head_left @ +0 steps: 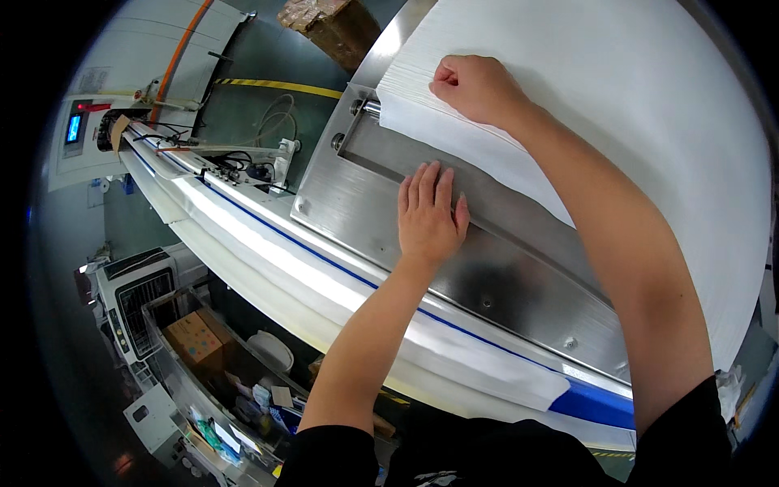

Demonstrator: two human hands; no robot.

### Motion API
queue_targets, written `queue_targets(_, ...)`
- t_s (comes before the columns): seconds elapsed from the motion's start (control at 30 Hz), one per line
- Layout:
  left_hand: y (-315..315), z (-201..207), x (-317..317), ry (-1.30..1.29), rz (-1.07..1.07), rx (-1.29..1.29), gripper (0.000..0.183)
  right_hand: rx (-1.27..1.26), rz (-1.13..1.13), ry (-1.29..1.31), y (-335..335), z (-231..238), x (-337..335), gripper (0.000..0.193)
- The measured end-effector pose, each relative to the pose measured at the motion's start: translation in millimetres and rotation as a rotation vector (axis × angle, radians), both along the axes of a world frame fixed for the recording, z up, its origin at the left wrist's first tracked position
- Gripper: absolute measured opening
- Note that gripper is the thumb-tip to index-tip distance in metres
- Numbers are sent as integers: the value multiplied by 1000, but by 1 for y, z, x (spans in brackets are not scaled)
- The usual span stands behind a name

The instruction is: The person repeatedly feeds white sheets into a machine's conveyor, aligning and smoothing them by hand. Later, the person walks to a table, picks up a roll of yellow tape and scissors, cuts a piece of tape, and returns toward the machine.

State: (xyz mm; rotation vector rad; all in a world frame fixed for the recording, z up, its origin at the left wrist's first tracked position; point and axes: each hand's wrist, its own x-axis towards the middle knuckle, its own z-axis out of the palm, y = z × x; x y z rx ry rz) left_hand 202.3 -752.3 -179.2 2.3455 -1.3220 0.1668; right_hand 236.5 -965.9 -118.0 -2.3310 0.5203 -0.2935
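**Layout at the machine bed**

Paper stack (649, 122) lies far right on steel plate (365, 211). Right hand (479, 88) on stack's near-left corner; left hand (430, 215) flat on plate, nearer. Conveyor belt (268, 252) runs left of plate. Cardboard box (193, 339) below, near left.

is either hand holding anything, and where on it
The left hand holds nothing: it lies flat on the steel plate. The right hand is fisted on the white sheet stack near its corner; a grip cannot be told.
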Motion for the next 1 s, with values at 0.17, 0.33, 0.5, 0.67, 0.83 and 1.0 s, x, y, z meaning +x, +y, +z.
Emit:
queue_targets(0.17, 2, -3, 1, 40, 2, 22, 42, -84, -60, 7, -3, -15, 8, 17)
queue_targets(0.33, -6, 9, 22, 99, 33, -82, 45, -149, -80, -7, -3, -21, 8, 17)
queue_targets(0.5, -38, 15, 94, -190, 63, -189, 49, -124, -87, -3, -6, -23, 9, 16)
queue_targets(0.67, -49, 9, 125, -306, -13, -70, 47, -104, -110, -13, -8, -21, 12, 16)
queue_targets(0.83, -45, 8, 123, -293, -14, -91, 42, -113, -89, 15, -10, -18, 9, 19)
queue_targets(1.0, -43, 8, 124, -287, -9, -123, 38, -126, -103, 34, -12, -18, 10, 21)
